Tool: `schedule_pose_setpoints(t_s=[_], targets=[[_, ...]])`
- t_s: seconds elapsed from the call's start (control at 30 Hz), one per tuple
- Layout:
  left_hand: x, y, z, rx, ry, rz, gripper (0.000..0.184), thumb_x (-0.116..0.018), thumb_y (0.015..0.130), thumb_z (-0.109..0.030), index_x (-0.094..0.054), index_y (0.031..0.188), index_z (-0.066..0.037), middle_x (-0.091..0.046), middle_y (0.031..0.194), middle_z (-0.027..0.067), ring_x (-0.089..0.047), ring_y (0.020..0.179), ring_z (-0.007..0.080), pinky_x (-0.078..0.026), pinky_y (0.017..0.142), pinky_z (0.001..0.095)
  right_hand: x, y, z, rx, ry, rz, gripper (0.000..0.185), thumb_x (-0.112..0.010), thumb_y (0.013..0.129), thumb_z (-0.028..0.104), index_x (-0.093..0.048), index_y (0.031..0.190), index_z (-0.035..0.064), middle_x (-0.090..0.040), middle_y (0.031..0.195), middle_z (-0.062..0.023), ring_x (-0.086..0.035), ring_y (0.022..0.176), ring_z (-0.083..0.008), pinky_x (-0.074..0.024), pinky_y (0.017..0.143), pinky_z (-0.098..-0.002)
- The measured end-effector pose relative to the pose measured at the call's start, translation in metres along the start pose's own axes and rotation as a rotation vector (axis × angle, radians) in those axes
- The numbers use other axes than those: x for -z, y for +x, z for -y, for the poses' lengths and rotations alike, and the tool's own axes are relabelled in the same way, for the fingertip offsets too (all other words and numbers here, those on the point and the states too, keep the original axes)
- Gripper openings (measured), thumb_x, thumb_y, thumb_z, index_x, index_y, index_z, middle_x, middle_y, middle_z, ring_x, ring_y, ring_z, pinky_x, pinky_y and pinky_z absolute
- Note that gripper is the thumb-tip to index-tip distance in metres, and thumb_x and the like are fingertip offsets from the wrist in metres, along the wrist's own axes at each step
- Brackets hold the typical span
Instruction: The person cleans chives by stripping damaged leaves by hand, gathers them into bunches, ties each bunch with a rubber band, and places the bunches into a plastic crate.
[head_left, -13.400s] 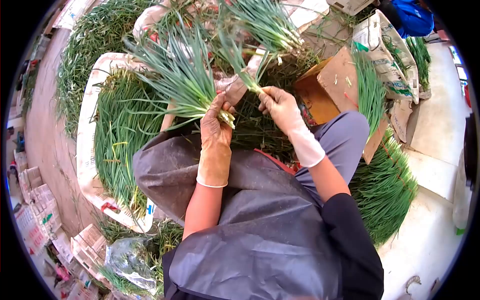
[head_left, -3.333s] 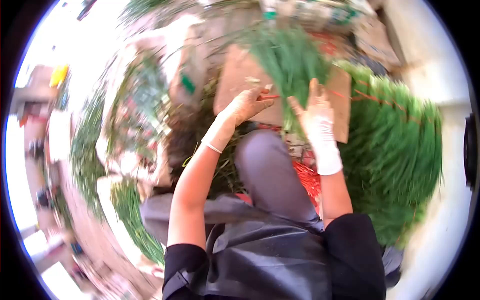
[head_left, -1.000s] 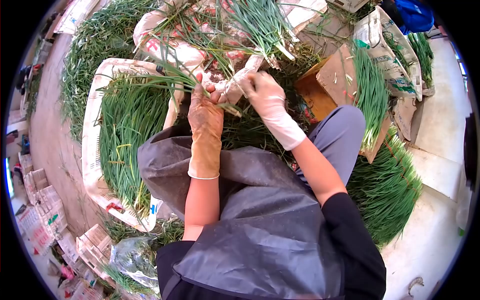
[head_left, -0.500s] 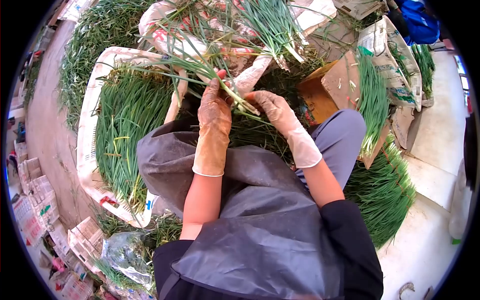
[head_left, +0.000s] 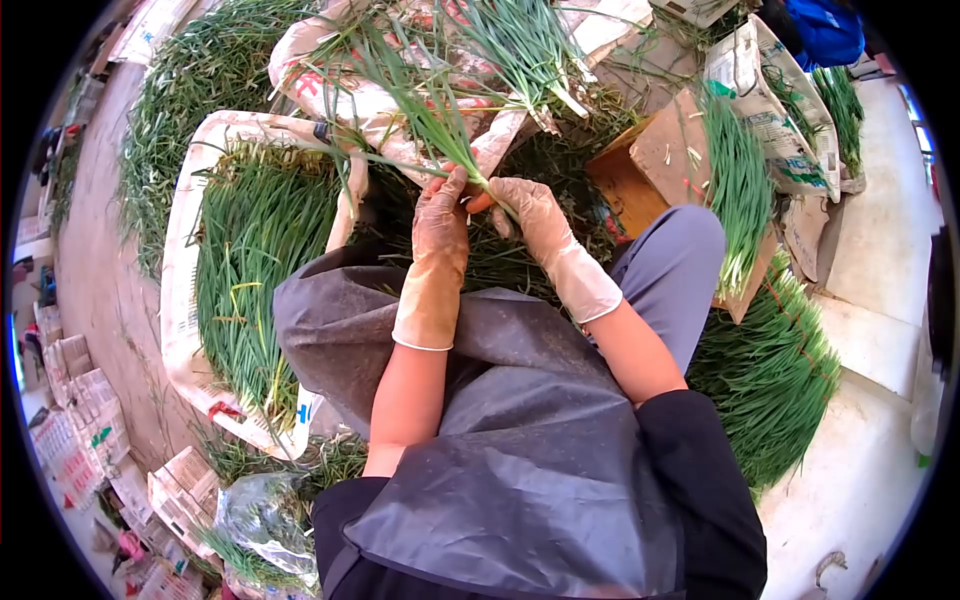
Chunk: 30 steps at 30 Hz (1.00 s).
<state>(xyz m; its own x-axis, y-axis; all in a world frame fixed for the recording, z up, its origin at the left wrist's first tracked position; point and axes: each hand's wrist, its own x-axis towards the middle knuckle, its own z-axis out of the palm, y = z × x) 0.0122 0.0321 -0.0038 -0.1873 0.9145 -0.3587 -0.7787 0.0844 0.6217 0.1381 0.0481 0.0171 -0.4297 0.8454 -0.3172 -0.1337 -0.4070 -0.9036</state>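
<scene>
1. The dark apron (head_left: 520,460) covers the lap, below both forearms and clear of the work.
2. The white crate (head_left: 185,260) stands on the person's left, packed with long green stalks laid side by side.
3. Ahead, the white sack (head_left: 345,105) with red print bears a loose pile of stalks (head_left: 530,50), roots towards the person.
4. On the right, beyond the knee, a dense heap of greens (head_left: 770,390) is bound with red ties.
5. Next to that knee lies a cardboard panel (head_left: 670,155), with a neat row of stalks (head_left: 735,190) at its edge.
6. The small bunch of green stalks (head_left: 440,125) is held up between the hands, in front of the sack. Half a second ago it lay more slantwise; now its leaves point more steeply up and away (a few strays still trail left, towards the crate).
7. The left hand (head_left: 440,225), gloved and stained, grips the bunch low on its stems. The right hand (head_left: 535,220), also gloved, was apart from the stalks a second ago; it has come in close, thumb and fingers pinching near the base, though its fingertips are partly hidden.
8. The pale stalk ends (head_left: 510,212) poke out below the fingers. With both hands gathered here, the work seems centred on the base, the left hand steadying while the right picks.
</scene>
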Motion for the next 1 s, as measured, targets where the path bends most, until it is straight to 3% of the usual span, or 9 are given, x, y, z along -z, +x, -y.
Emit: schedule_pose_setpoints(t_s=[0.1,0.17,0.43,0.53,0.7,0.83,0.87,0.9,1.0], targets=[[0.001,-0.002,-0.007,0.022,0.037,-0.047,0.02,-0.061,0.085,-0.013,-0.062,0.101,-0.001,-0.06,0.077,0.004,-0.055,0.069,0.0115,-0.043,0.064,0.0221,0.001,0.001,-0.008,0.117,-0.264,-0.071,0.029,-0.053,0.09,0.026,-0.065,0.081,0.0006,-0.06,0.066,-0.0016,-0.046,0.053,-0.0062,-0.0372,0.053,-0.02],[0.007,-0.003,-0.01,0.086,-0.007,0.08,0.021,-0.063,0.084,-0.013,-0.062,0.101,-0.001,-0.061,0.08,0.0049,-0.056,0.069,0.0119,-0.044,0.066,0.0231,0.003,-0.001,0.002,0.012,-0.278,0.132,0.031,-0.054,0.089,0.029,-0.066,0.079,0.0027,-0.06,0.066,-0.0006,-0.048,0.058,-0.0061,-0.0393,0.057,-0.0198],[-0.012,-0.02,-0.003,0.058,-0.115,0.236,0.025,-0.061,0.084,-0.013,-0.059,0.104,0.002,-0.063,0.096,0.01,-0.061,0.086,0.02,-0.045,0.083,0.0318,0.036,-0.021,-0.007,-0.02,0.219,0.287,0.034,-0.055,0.089,0.029,-0.059,0.068,0.0028,-0.055,0.06,0.0003,-0.047,0.055,-0.007,-0.0359,0.053,-0.021],[-0.011,-0.017,-0.005,0.075,0.021,0.22,0.027,-0.06,0.085,-0.015,-0.058,0.106,0.002,-0.064,0.097,0.0116,-0.06,0.091,0.0194,-0.042,0.087,0.0299,0.031,-0.026,-0.007,0.168,-0.352,0.036,0.028,-0.058,0.088,0.025,-0.058,0.072,0.0018,-0.048,0.057,0.0024,-0.04,0.054,-0.0046,-0.0344,0.05,-0.0226],[-0.004,-0.011,-0.007,0.093,-0.033,0.265,0.031,-0.057,0.087,-0.018,-0.057,0.111,0.002,-0.062,0.105,0.0118,-0.057,0.1,0.0196,-0.04,0.09,0.031,0.043,-0.016,-0.006,0.125,-0.311,-0.257,0.033,-0.056,0.09,0.031,-0.061,0.076,0.0019,-0.052,0.06,0.0025,-0.045,0.056,-0.0061,-0.0378,0.056,-0.0213],[-0.01,-0.009,-0.013,-0.002,0.035,0.261,0.031,-0.056,0.088,-0.02,-0.057,0.111,0.0,-0.061,0.11,0.0116,-0.056,0.104,0.0204,-0.039,0.09,0.0318,0.031,-0.019,0.01,0.096,-0.145,-0.002,0.031,-0.054,0.091,0.031,-0.064,0.084,0.002,-0.057,0.079,0.0016,-0.05,0.069,-0.0071,-0.0415,0.063,-0.0206],[-0.015,-0.012,-0.013,-0.01,0.06,0.241,0.031,-0.059,0.086,-0.023,-0.059,0.107,0.0,-0.062,0.105,0.0092,-0.056,0.098,0.0168,-0.038,0.09,0.0293,0.026,-0.031,0.019,-0.049,-0.209,0.142,0.029,-0.053,0.091,0.03,-0.064,0.086,0.003,-0.057,0.083,0.0002,-0.052,0.074,-0.0085,-0.0418,0.064,-0.0217],[-0.014,-0.012,-0.009,-0.005,0.058,0.247,0.031,-0.059,0.086,-0.023,-0.059,0.107,0.0,-0.062,0.105,0.0092,-0.056,0.098,0.0168,-0.038,0.09,0.0293,0.02,-0.031,0.02,0.031,-0.497,0.158,0.022,-0.054,0.09,0.023,-0.064,0.088,0.0025,-0.059,0.074,-0.0021,-0.054,0.068,-0.0096,-0.0431,0.064,-0.022],[-0.001,-0.01,0.005,0.05,0.326,0.0,0.036,-0.064,0.083,-0.034,-0.062,0.095,0.0,-0.063,0.088,0.005,-0.057,0.082,0.0136,-0.043,0.08,0.0275,0.008,-0.019,0.007,0.511,-0.77,-0.091,0.01,-0.062,0.083,0.007,-0.058,0.077,-0.0002,-0.056,0.065,-0.0055,-0.051,0.058,-0.01,-0.0419,0.054,-0.0261]])
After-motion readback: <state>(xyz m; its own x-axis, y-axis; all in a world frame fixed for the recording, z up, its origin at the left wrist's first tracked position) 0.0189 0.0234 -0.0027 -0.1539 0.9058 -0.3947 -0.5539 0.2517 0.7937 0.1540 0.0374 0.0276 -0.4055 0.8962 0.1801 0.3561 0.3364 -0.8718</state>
